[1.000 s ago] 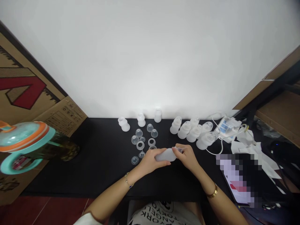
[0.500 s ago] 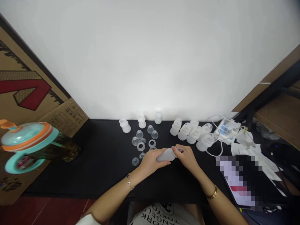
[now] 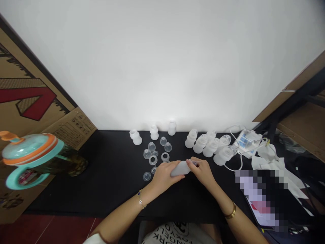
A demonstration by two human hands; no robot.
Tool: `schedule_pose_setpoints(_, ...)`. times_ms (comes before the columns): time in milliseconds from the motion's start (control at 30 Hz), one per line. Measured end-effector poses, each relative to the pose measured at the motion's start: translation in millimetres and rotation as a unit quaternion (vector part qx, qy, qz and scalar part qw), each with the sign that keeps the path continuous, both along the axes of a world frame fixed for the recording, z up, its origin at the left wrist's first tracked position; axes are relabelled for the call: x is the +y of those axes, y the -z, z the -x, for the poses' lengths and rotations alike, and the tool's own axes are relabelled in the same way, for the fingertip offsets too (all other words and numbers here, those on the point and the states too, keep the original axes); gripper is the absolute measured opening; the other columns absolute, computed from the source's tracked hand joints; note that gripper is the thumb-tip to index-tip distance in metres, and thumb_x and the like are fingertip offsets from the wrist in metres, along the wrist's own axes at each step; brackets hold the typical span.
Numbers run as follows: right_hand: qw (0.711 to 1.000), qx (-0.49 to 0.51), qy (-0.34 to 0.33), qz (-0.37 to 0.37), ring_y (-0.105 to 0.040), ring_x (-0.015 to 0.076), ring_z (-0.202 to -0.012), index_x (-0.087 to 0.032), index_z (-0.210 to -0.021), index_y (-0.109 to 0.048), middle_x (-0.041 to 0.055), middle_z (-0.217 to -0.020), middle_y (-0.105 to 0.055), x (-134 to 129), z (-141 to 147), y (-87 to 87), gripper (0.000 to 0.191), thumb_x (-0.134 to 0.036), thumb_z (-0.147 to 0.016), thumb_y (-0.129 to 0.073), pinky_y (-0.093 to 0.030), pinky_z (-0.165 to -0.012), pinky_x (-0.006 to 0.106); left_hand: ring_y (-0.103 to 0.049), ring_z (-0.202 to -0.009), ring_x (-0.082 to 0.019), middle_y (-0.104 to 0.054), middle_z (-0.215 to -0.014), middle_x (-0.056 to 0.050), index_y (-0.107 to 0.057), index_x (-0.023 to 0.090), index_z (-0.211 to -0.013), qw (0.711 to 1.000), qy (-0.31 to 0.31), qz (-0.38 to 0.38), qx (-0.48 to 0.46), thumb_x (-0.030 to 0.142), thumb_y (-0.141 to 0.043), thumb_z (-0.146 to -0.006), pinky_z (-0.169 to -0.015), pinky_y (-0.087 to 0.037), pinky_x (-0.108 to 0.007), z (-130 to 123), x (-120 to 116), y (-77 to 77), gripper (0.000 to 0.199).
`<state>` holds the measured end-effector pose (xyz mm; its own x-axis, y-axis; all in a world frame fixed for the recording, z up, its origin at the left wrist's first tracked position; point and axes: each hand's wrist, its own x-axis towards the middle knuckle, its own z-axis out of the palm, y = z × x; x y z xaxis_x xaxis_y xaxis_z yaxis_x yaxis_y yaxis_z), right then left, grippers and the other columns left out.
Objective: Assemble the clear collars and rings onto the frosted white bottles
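On my feed, both hands are together, clamped on one small frosted feeding bottle (image 3: 180, 168), held tilted on its side just above the near part of the black tabletop (image 3: 114, 169). The left hand (image 3: 161, 176) wraps the bottle's body; the right hand (image 3: 204, 171) pinches its other end, where a clear cap (image 3: 194, 162) shows between the fingers. I judge this to be close fingertip work at the cap end, though I can't tell from here whether the cap is fully seated, as the fingers hide the joint.

Beyond the left hand I see clear dome caps (image 3: 151, 146) and white collar rings (image 3: 152, 160) loose on the tabletop, and near the wall (image 3: 162, 67) three bottles with no dome on them (image 3: 136, 137). Over to the right stands a cluster of domed bottles (image 3: 211, 147), close together, with a white power strip (image 3: 246, 140) beside them
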<state>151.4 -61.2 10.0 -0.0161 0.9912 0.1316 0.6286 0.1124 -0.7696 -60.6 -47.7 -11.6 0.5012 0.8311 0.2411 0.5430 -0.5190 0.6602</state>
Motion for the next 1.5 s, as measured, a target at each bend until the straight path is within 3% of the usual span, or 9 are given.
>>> schedule_pose_setpoints(133, 1.000, 0.018, -0.016, -0.011, -0.049, 0.0135, -0.057, -0.020, -0.058, -0.049, 0.0005, -0.068, -0.056, -0.3, 2.8, -0.1, 0.055, -0.056, -0.100, -0.045, -0.034, -0.056, 0.028, -0.067, -0.117, -0.029, -0.071, -0.130, -0.008, -0.059, 0.025, -0.136, 0.999, -0.012, -0.045, -0.010, 0.049, -0.069, -0.090, -0.101, -0.049, -0.044, 2.1, -1.3, -0.8, 0.053)
schedule_pose_setpoints(233, 0.998, 0.050, -0.018, -0.016, -0.052, 0.0149, -0.059, -0.019, -0.078, -0.063, 0.0003, -0.070, -0.059, -1.0, 3.7, 1.4, 0.047, -0.057, -0.101, -0.045, -0.037, -0.057, 0.027, -0.067, -0.116, -0.029, -0.070, -0.129, -0.009, -0.059, 0.024, -0.134, 0.999, -0.013, -0.040, -0.015, 0.052, -0.065, -0.092, -0.103, -0.047, -0.045, 2.6, -2.7, -5.6, 0.051)
schedule_pose_setpoints(367, 0.996, 0.070, -0.050, -0.029, -0.055, 0.0163, -0.060, -0.020, -0.119, -0.064, -0.0002, -0.072, -0.062, -3.0, 3.5, 4.4, 0.042, -0.055, -0.098, -0.053, -0.041, -0.057, 0.027, -0.067, -0.109, -0.028, -0.071, -0.123, -0.009, -0.059, 0.021, -0.129, 0.998, -0.025, 0.047, -0.041, 0.054, -0.056, -0.097, -0.096, -0.049, -0.041, 3.3, -5.2, -16.0, 0.047)
schedule_pose_setpoints(467, 0.993, 0.057, -0.101, -0.026, -0.058, 0.0158, -0.065, -0.022, -0.131, -0.059, 0.0031, -0.088, -0.069, -5.6, 5.4, 4.5, 0.045, -0.051, -0.097, -0.058, -0.045, -0.061, 0.027, -0.068, -0.088, -0.022, -0.072, -0.100, -0.006, -0.060, 0.019, -0.117, 0.988, -0.025, 0.121, -0.095, 0.054, -0.044, -0.102, -0.079, -0.049, -0.033, 4.7, -5.8, -22.8, 0.041)
schedule_pose_setpoints(667, 0.985, -0.012, -0.169, -0.022, -0.058, 0.0151, -0.068, -0.024, -0.116, -0.064, 0.0029, -0.096, -0.070, -10.6, 11.5, 0.3, 0.030, -0.048, -0.099, -0.056, -0.045, -0.062, 0.027, -0.066, -0.079, -0.019, -0.070, -0.091, -0.004, -0.057, 0.019, -0.113, 0.979, -0.018, 0.145, -0.141, 0.052, -0.037, -0.104, -0.072, -0.045, -0.029, 5.3, -5.6, -25.7, 0.040)
schedule_pose_setpoints(1000, 0.986, -0.043, -0.162, -0.020, -0.058, 0.0160, -0.067, -0.022, -0.113, -0.065, 0.0034, -0.088, -0.068, -11.0, 12.6, -0.1, 0.034, -0.051, -0.100, -0.053, -0.043, -0.060, 0.027, -0.068, -0.089, -0.021, -0.074, -0.103, -0.004, -0.053, 0.022, -0.128, 0.979, -0.025, 0.160, -0.126, 0.052, -0.054, -0.097, -0.079, -0.048, -0.030, 5.0, -3.2, -24.8, 0.043)
schedule_pose_setpoints(1200, 0.987, -0.032, -0.154, -0.033, -0.056, 0.0157, -0.065, -0.023, -0.121, -0.064, 0.0016, -0.083, -0.065, -12.1, 12.8, -0.5, 0.037, -0.050, -0.097, -0.058, -0.042, -0.060, 0.027, -0.066, -0.083, -0.020, -0.072, -0.101, -0.005, -0.051, 0.021, -0.135, 0.985, -0.001, 0.140, -0.102, 0.050, -0.047, -0.100, -0.079, -0.050, -0.032, 6.5, -3.3, -24.0, 0.045)
schedule_pose_setpoints(1400, 0.991, 0.038, -0.130, 0.000, -0.055, 0.0155, -0.062, -0.021, -0.099, -0.062, 0.0011, -0.079, -0.062, -12.3, 13.9, 3.8, 0.031, -0.050, -0.090, -0.066, -0.043, -0.057, 0.027, -0.066, -0.106, -0.026, -0.067, -0.129, -0.012, -0.039, 0.021, -0.152, 0.981, 0.080, 0.125, -0.127, 0.052, -0.050, -0.099, -0.093, -0.051, -0.038, 8.4, -1.2, -23.9, 0.062)
schedule_pose_setpoints(1500, 0.991, 0.069, -0.112, 0.011, -0.056, 0.0162, -0.062, -0.021, -0.102, -0.060, 0.0007, -0.078, -0.062, -11.2, 13.8, 4.7, 0.030, -0.045, -0.087, -0.068, -0.044, -0.056, 0.027, -0.066, -0.113, -0.027, -0.066, -0.132, -0.013, -0.043, 0.021, -0.150, 0.983, 0.072, 0.102, -0.135, 0.051, -0.049, -0.100, -0.098, -0.051, -0.039, 13.3, 3.0, -26.1, 0.059)
